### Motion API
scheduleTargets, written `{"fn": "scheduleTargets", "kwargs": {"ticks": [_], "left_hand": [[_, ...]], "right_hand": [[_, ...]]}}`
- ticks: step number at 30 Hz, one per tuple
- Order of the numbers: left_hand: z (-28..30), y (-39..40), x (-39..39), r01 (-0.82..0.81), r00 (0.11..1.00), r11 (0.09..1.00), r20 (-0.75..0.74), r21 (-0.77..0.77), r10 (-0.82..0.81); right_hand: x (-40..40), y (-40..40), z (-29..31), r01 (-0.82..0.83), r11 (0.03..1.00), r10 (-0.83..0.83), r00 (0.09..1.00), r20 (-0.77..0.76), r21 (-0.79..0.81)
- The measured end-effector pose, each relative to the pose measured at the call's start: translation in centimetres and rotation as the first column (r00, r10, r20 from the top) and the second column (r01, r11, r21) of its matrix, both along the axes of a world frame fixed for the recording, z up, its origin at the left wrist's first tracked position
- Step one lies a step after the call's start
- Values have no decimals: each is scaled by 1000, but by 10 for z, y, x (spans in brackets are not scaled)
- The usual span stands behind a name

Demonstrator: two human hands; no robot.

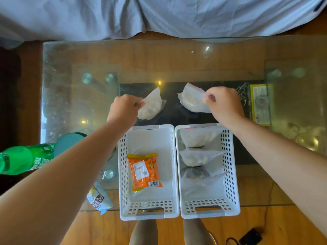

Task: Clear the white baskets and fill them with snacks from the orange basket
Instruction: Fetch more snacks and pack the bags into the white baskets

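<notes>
I see both hands pinching clear zip bags above the glass surface [177, 64], left hand [123, 107] on one bag [153, 105], right hand [223, 103] on another [192, 100], beyond two white baskets [123, 174].

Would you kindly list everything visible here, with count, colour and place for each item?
White perforated plastic baskets: two, white, side by side at the near table edge.
Orange snack packet: one, orange, inside the left basket.
Clear zip bags in the right basket: three, translucent, stacked in a row.
Clear zip bags held above the table: two, translucent, one in each hand.
Green plastic bottle: one, green, far left.
Teal round lid: one, beside the bottle.
Blue-white snack bag: one, left of the baskets.
Yellow box: one, under the glass, right.
Glass table: one, clear.
Left hand: pinching a bag.
Right hand: pinching a bag.
</notes>
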State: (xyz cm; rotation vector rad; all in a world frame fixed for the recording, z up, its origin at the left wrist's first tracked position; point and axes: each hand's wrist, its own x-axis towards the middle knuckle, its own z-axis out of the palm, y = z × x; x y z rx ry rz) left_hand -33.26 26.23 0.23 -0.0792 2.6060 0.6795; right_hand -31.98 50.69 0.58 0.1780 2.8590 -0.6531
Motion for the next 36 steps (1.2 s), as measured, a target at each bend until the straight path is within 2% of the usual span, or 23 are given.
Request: {"fn": "scheduleTargets", "kwargs": {"ticks": [3, 4, 7, 11, 14, 21, 24, 28, 36], "left_hand": [[-3, 19, 4, 87, 995, 995, 39, 51, -89], [-3, 22, 2, 92, 994, 994, 55, 56, -96], [-2, 15, -12, -34, 999, 999, 10, 7, 33], [7, 17, -16, 16, 1000, 1000, -18, -11, -16], [19, 19, -7, 16, 999, 1000, -36, 15, -16], [92, 22, 37, 109, 967, 993, -234, 36, -98], [129, 27, 63, 157, 945, 987, -294, 24, -143], [173, 43, 98, 252, 923, 967, -308, 37, -229], [217, 82, 165, 404, 896, 909, -245, 99, -371]], "right_hand": [[1, -9, -5, -82, 981, 98, 992, 84, -174], [-2, -8, -5, -50, 973, 69, 995, 78, -225], [-12, 6, -7, 189, 956, -204, 978, -44, -222], [-14, 8, -10, 149, 964, -156, 988, -17, -221], [-7, 10, -1, 227, 937, -249, 967, -51, -266], [48, 35, 53, 321, 859, -404, 904, -141, -399], [77, 52, 78, 392, 762, -517, 848, -119, -516], [117, 67, 104, 458, 656, -614, 786, -71, -599], [201, 80, 119, 563, 617, -654, 755, 39, -550]]}}
